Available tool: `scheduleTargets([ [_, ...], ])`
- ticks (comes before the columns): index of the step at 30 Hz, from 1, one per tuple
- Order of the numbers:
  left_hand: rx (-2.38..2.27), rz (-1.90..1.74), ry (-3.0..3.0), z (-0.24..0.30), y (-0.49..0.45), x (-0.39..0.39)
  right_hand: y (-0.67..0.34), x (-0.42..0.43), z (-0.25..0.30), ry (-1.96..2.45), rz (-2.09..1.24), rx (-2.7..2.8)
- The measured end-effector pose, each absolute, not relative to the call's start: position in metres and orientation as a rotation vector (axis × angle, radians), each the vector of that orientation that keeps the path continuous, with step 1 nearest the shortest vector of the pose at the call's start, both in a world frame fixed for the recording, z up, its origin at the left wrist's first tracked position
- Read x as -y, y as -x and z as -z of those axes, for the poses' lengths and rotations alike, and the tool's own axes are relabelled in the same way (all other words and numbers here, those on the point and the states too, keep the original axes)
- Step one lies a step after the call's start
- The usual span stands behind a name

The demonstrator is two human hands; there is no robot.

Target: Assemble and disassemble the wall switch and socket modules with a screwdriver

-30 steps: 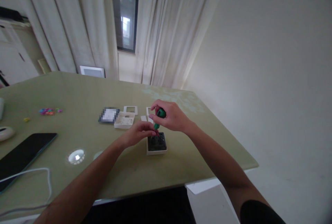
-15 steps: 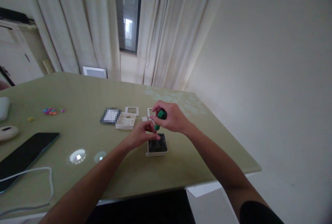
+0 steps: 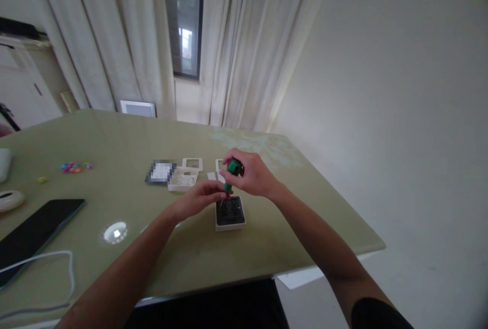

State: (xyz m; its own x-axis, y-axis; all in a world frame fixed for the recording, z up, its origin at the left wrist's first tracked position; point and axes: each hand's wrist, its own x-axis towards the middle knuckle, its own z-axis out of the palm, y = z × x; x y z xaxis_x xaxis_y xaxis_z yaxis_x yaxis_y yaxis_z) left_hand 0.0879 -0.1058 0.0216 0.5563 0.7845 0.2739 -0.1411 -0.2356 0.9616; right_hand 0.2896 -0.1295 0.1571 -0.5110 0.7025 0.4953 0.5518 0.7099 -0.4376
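My right hand point(image 3: 251, 171) is wrapped around the green handle of a screwdriver point(image 3: 234, 167), which tilts down to the left. The fingers of my left hand point(image 3: 202, 196) are closed at the lower end of the screwdriver, where its thin shaft shows below them. Under both hands sits a black electrical socket unit point(image 3: 231, 212) in a white box point(image 3: 231, 227), flat on the table. The shaft's tip is near the unit's upper left part; whether it meets a screw is too small to tell.
Beyond my left hand lie an open white box point(image 3: 183, 180), a white frame point(image 3: 192, 163) and a blurred-out packet point(image 3: 160, 172). Leftward are a black phone point(image 3: 41, 232), a white cable point(image 3: 70, 273), a white mouse point(image 3: 10, 200) and small colourful pieces point(image 3: 74, 168). A wall rises to the right.
My left fingers have moved up and left, off the black unit to the screwdriver's lower end. The screwdriver has shifted slightly left and leans more. The view has shifted slightly.
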Motion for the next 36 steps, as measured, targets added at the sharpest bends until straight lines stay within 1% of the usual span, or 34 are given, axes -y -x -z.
scheduleTargets([
  [5, -0.605, -1.040, -1.566, -0.020, -0.092, 0.106, -0.292, 0.133, -0.154, 0.954, -0.329, 2.239],
  [11, -0.580, -0.937, -1.651, -0.019, -0.089, 0.107, -0.292, 0.134, -0.154, 0.953, -0.363, 2.198],
  [15, -0.679, -0.997, -1.710, -0.013, -0.092, 0.104, -0.293, 0.137, -0.151, 0.934, -0.434, 2.167],
  [18, -0.769, -0.997, -1.797, -0.011, -0.091, 0.104, -0.298, 0.137, -0.148, 0.922, -0.497, 2.050],
  [21, -0.858, -0.904, -1.947, -0.014, -0.085, 0.109, -0.313, 0.126, -0.140, 0.935, -0.531, 1.773],
  [24, -0.899, -0.762, -2.100, -0.018, -0.081, 0.116, -0.338, 0.105, -0.121, 0.969, -0.563, 1.391],
  [28, -0.874, -0.634, -2.251, -0.022, -0.083, 0.122, -0.368, 0.082, -0.076, 1.050, -0.707, 0.976],
  [32, -0.871, -0.616, -2.357, -0.025, -0.085, 0.125, -0.376, 0.078, -0.034, 1.084, -0.976, 0.788],
  [36, -0.885, -0.614, -2.437, -0.026, -0.085, 0.128, -0.372, 0.077, -0.018, 1.046, -1.160, 0.674],
])
